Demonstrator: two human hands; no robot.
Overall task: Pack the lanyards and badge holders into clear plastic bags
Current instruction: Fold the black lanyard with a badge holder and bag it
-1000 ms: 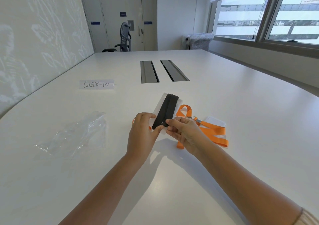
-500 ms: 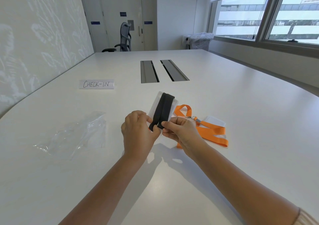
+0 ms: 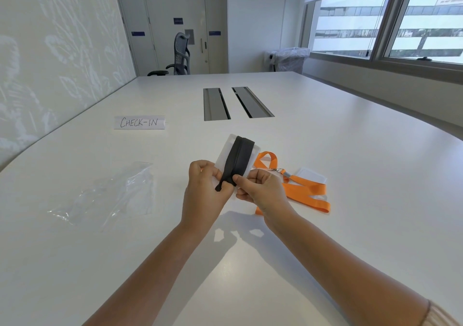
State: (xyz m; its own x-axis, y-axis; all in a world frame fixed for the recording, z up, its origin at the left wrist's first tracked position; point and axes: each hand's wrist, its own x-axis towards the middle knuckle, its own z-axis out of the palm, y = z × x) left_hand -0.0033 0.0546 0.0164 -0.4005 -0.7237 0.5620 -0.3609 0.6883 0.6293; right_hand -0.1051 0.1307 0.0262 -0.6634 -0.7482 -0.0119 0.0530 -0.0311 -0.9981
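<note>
Centre of the white table [image 3: 325,135]: both hands hold a badge holder [image 3: 226,154] raised off the surface. Just right, orange lanyard [image 3: 305,193] sprawls over a second holder [image 3: 313,175], blocking a flat sweep that way. Left, crumpled clear bag [image 3: 110,195], with an open lane between it and the left hand [image 3: 203,190]. Far side: CHECK-IN sign [image 3: 139,122], two grey cable hatches [image 3: 235,103]. Near edge open either side of the forearms.

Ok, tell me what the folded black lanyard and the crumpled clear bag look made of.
Folded black lanyard: looks like woven fabric strap, matte, creasing softly where both hands pinch it. Crumpled clear bag: likely thin plastic film, glossy, with bright wrinkle glints and the table showing through.
</note>
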